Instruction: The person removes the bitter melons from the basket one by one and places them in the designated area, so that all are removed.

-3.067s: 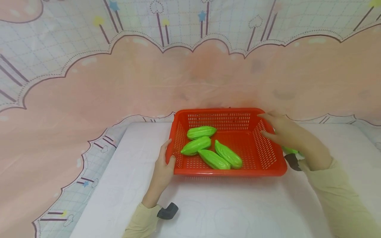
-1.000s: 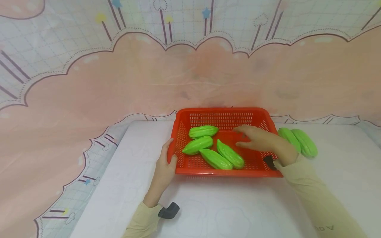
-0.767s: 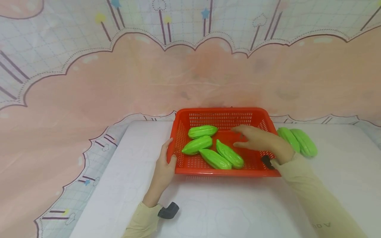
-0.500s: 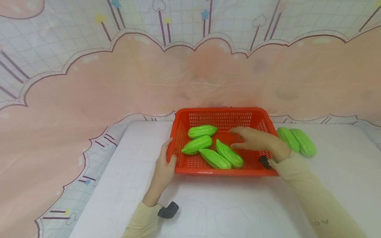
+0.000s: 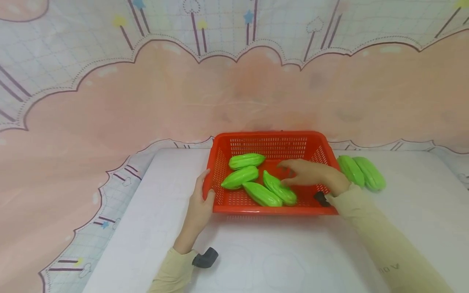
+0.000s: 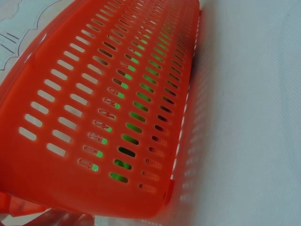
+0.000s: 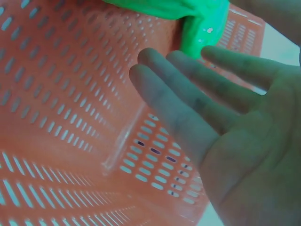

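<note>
A red slotted plastic basket (image 5: 278,210) stands on the white table with several glossy, ridged, gourd-shaped green fruits inside. My left hand (image 5: 198,207) holds its left end, fingers at the rim; the left wrist view shows mostly the basket's outer wall (image 6: 94,188). My right hand (image 5: 305,173) hovers inside the basket, palm facing left. Its fingers are extended and slightly bent, and nothing is between them. The thumb is close to the rightmost green fruit (image 5: 279,189); whether they touch cannot be told. In the right wrist view, green fruit (image 7: 202,28) shows beyond the fingertips.
Two more green fruits (image 5: 370,174) lie side by side on the table just right of the basket. A patterned pink and white cloth (image 5: 264,97) hangs close behind the basket. The white tabletop (image 5: 264,252) extends in front.
My right hand has moved left from the basket's right rim into its interior, then slightly further towards the fruits. My left hand stays at the left rim. The fruits inside have not moved.
</note>
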A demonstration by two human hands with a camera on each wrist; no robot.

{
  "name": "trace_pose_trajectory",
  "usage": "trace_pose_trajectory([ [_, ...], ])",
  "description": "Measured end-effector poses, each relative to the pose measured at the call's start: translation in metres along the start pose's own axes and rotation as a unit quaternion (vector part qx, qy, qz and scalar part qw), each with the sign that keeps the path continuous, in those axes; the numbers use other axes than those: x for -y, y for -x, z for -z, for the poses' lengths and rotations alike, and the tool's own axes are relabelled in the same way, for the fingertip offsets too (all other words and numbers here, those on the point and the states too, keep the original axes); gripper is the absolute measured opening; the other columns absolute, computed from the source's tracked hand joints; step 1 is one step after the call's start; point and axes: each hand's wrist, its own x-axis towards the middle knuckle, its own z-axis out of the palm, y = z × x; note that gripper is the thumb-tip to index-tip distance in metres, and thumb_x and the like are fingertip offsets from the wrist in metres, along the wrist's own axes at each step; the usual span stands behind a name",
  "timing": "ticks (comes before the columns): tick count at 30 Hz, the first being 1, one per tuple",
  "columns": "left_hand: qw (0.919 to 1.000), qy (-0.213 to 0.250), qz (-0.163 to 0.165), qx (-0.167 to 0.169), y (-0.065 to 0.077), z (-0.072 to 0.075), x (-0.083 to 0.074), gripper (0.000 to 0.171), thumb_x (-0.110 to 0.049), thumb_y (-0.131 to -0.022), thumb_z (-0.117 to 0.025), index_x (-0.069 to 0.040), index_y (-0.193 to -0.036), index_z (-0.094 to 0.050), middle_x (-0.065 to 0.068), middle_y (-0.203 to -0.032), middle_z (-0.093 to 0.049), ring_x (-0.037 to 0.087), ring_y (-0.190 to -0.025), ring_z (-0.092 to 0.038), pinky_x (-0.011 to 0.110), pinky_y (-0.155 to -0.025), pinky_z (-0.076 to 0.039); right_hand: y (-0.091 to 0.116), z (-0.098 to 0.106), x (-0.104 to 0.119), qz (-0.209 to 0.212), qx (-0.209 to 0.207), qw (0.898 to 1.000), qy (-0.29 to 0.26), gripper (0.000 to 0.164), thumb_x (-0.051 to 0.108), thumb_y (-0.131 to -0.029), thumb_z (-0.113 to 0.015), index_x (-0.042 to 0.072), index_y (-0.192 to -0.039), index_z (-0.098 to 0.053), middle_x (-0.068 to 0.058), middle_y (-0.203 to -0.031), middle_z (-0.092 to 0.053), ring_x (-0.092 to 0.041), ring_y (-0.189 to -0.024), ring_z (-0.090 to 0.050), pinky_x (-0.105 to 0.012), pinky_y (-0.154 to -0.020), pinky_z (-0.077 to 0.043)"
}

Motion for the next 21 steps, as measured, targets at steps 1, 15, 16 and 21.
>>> trace_pose_trajectory([
  [1, 1.0, 0.0, 0.0, 0.0, 0.0, 0.0001, 0.0, 0.06, -0.007, -0.099, -0.043, -0.022, -0.155, -0.028, 0.012, -0.154, -0.04, 0.029, -0.11, -0.057, 0.047, -0.095, -0.053, -0.0003, -0.0003, 0.0009, 0.0, 0.004, 1.0, -0.002, 0.062, 0.031, -0.094, -0.067, -0.002, -0.143, -0.047, -0.016, -0.133, -0.059, -0.028, -0.109, -0.062, -0.047, -0.095, -0.051],
  [15, 0.9999, -0.003, 0.01, 0.0, 0.001, 0.0002, -0.0005, 0.059, -0.007, -0.1, -0.043, -0.023, -0.155, -0.028, 0.015, -0.149, -0.045, 0.028, -0.091, -0.06, 0.035, -0.078, -0.056, -0.0046, -0.0045, 0.0052, -0.01, 0.046, 0.999, 0.015, 0.064, 0.03, -0.094, -0.068, -0.002, -0.144, -0.046, -0.015, -0.133, -0.06, -0.03, -0.114, -0.06, -0.047, -0.097, -0.05],
  [16, 0.9999, -0.004, 0.009, 0.0, 0.0011, 0.0002, -0.0007, 0.059, -0.007, -0.1, -0.043, -0.023, -0.155, -0.028, 0.015, -0.149, -0.045, 0.028, -0.092, -0.06, 0.035, -0.079, -0.056, -0.0047, -0.0046, 0.0052, -0.009, 0.048, 0.999, 0.017, 0.063, 0.029, -0.093, -0.068, -0.002, -0.143, -0.046, -0.015, -0.132, -0.06, -0.03, -0.113, -0.06, -0.047, -0.097, -0.05],
  [21, 1.0, -0.003, 0.008, 0.0, 0.0013, 0.0004, -0.0015, 0.059, -0.007, -0.1, -0.043, -0.023, -0.155, -0.028, 0.015, -0.149, -0.044, 0.028, -0.096, -0.06, 0.039, -0.083, -0.057, -0.0064, -0.0062, 0.005, -0.003, 0.059, 0.998, 0.016, 0.058, 0.026, -0.094, -0.067, 0.0, -0.143, -0.047, -0.012, -0.129, -0.062, -0.029, -0.114, -0.06, -0.046, -0.098, -0.05],
])
